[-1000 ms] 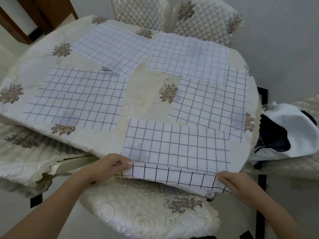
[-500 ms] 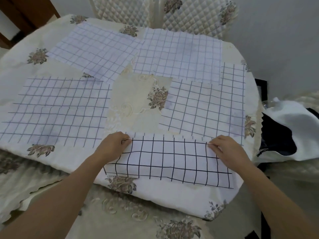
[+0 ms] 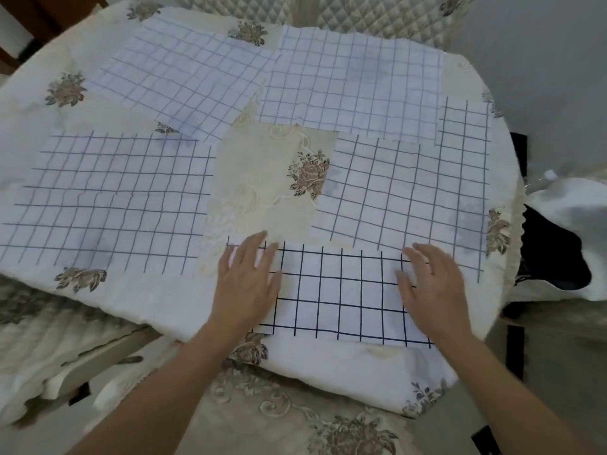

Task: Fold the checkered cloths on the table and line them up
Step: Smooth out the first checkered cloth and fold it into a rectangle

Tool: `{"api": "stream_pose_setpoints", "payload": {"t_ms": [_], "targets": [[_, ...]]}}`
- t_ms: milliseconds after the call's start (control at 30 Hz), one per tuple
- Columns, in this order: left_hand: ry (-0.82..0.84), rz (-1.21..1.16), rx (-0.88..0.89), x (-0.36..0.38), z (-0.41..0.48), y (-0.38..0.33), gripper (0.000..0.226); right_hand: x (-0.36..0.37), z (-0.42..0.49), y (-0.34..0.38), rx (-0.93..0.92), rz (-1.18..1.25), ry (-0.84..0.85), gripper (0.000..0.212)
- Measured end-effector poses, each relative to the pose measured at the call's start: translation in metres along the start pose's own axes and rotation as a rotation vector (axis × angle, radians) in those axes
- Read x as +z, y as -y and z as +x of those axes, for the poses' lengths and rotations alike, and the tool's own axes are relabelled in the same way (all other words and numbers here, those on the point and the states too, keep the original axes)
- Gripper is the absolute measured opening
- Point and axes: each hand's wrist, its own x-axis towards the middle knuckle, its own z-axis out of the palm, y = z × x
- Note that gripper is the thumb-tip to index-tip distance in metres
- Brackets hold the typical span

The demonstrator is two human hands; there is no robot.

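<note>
Step in hand, by judgement: pressing flat the first fold of the near cloth (image 3: 341, 290).

Location of near cloth: folded into a wide strip at the near edge of the table (image 3: 138, 303), under both hands, with its far right corner touching or just overlapping the right cloth (image 3: 410, 198). Also on the table, unfolded and flat: left cloth (image 3: 108, 198), far-left cloth (image 3: 184, 80), far-right cloth (image 3: 354, 77).

Left hand (image 3: 246, 287): fingers straight, slightly spread, palm down on the left end of the near cloth; nothing gripped.
Right hand (image 3: 433, 290): fingers straight, palm down on the right end; nothing gripped; slightly blurred.

Risks from here:
- Skewed fold. Cause: uneven pressure from the two palms, dragging the top layer off the lower one. Check edge alignment before creasing.
- Slide off the table. Cause: closeness to the near rim combined with any pull toward the body. Press downward, not nearward.
- Disturbance of the right cloth. Cause: contact at the far right corner during smoothing or a second fold. Lift clear before turning.
- Trapped air or wrinkles. Cause: smoothing from the ends inward. Smooth from the middle outward.
</note>
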Motion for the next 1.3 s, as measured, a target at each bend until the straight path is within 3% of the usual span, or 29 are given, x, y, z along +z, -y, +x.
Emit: {"api": "stream_pose_setpoints", "payload": {"t_ms": [133, 300, 667, 800, 1000, 1300], "targets": [[0.174, -0.020, 0.107, 0.021, -0.017, -0.037, 0.060, 0.013, -0.030, 0.053, 0.049, -0.028, 0.215, 0.061], [0.242, 0.019, 0.049, 0.039, -0.031, -0.040, 0.065, 0.032, -0.041, 0.061, 0.106, -0.092, 0.317, 0.069], [0.252, 0.028, -0.055, 0.043, -0.056, -0.018, 0.067, 0.017, -0.058, -0.020, 0.216, -0.158, 0.294, 0.070], [0.203, 0.024, -0.095, 0.037, -0.051, -0.022, 0.067, 0.017, -0.054, -0.014, 0.238, -0.157, 0.306, 0.070], [0.160, 0.024, 0.065, 0.038, -0.017, -0.044, 0.066, 0.034, -0.048, 0.039, 0.127, -0.096, 0.264, 0.068], [0.167, 0.002, -0.101, 0.047, -0.044, -0.007, 0.067, 0.032, -0.044, 0.005, 0.169, -0.147, 0.274, 0.068]]}}
